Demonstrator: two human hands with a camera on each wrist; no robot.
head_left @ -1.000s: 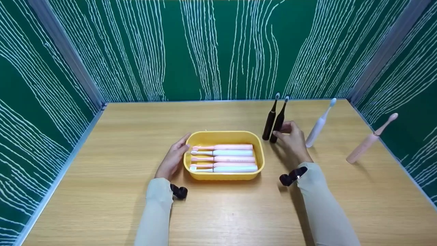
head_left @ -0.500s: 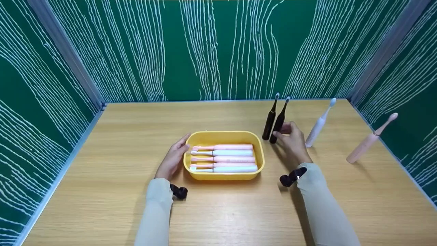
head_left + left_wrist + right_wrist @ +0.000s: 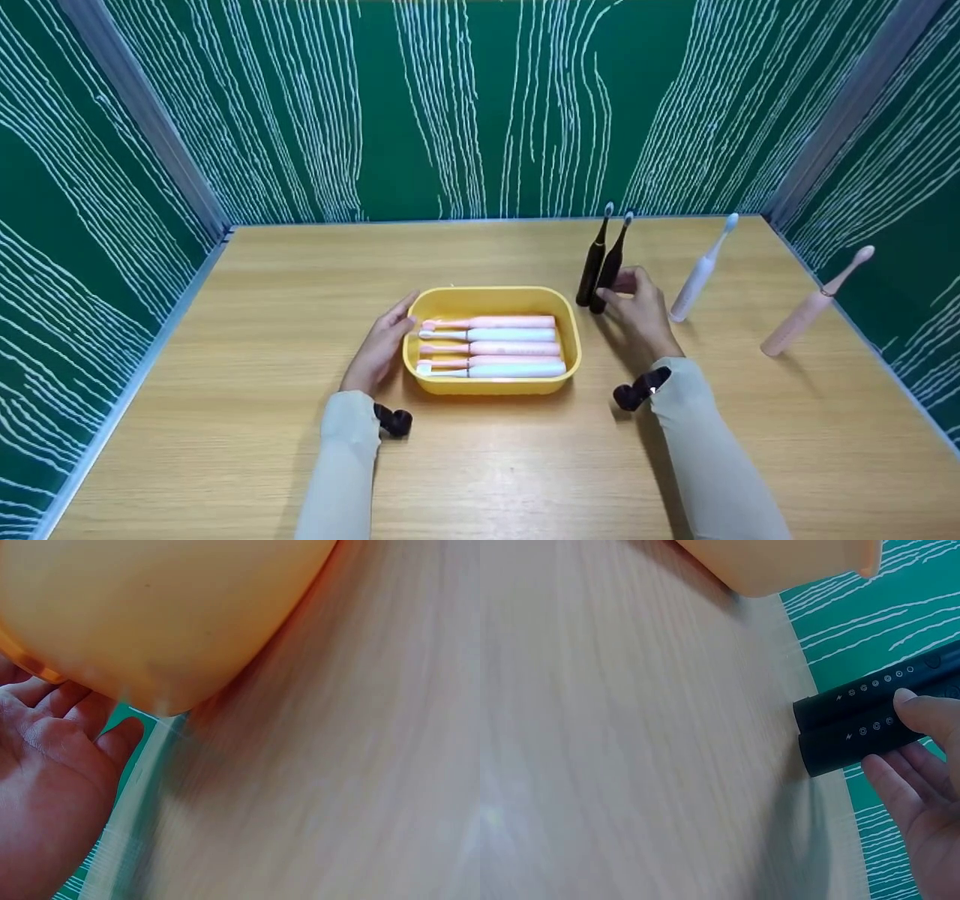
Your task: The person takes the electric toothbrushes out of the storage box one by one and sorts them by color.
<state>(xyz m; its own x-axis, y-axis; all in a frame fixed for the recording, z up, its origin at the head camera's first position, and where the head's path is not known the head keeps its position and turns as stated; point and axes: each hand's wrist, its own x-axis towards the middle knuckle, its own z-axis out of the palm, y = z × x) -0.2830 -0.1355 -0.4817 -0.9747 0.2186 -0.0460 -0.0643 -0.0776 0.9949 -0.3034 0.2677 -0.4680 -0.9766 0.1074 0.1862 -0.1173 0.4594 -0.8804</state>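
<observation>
My right hand [image 3: 639, 309] pinches the lower handle of a black electric toothbrush [image 3: 610, 268] between thumb and fingers. This brush stands nearly upright, right beside a second black electric toothbrush [image 3: 592, 270]. In the right wrist view, the two dark handles [image 3: 855, 741] lie side by side with rows of small symbols, the thumb on the nearer one. My left hand [image 3: 380, 346] rests with extended fingers against the left side of a yellow basket [image 3: 491, 386]. Inside lie several pink and white electric toothbrushes [image 3: 514, 349], heads to the left. The left wrist view shows the basket's outer wall [image 3: 165, 622].
To the right of my right hand stands a white electric toothbrush [image 3: 695, 285]. A pink one [image 3: 799, 322] stands farther right, near the table's right edge. Green panels with white wavy lines [image 3: 495, 112] enclose the wooden table [image 3: 495, 465] at the back and sides.
The black toothbrush in my right hand has tilted slightly back and forth and now sits a touch farther left, closer to the other black one. My left hand and the basket stay in place.
</observation>
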